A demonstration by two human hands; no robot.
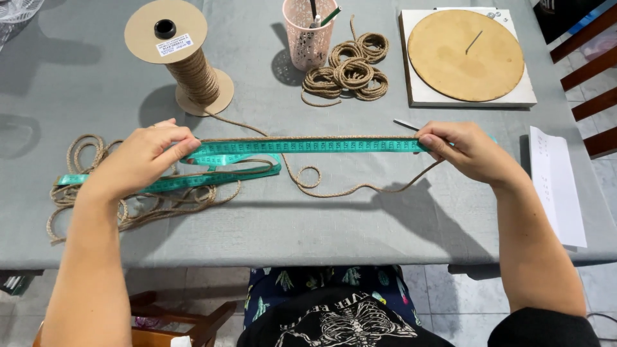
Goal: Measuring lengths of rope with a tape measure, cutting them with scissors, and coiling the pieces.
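Table: grey cloth (pixel 360 218); spool (pixel 186 58) at eleven o'clock.
Cord: jute cord (pixel 308 139), light, limp, rough; pinch at ends.
Tape: green measuring tape (pixel 321 146), slippery.
Grip: left hand (pixel 144 157) and right hand (pixel 466 149) pinch both taut.

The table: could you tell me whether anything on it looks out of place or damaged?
Nothing looks damaged or spilled. The left hand and right hand stretch a green tape measure along a cord. Loose cord lies in an untidy heap at the left, while the coils by the pink cup are neat.

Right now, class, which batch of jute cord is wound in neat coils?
The coiled bundle beside the pink cup; the cord pile under the left hand lies in loose tangles.
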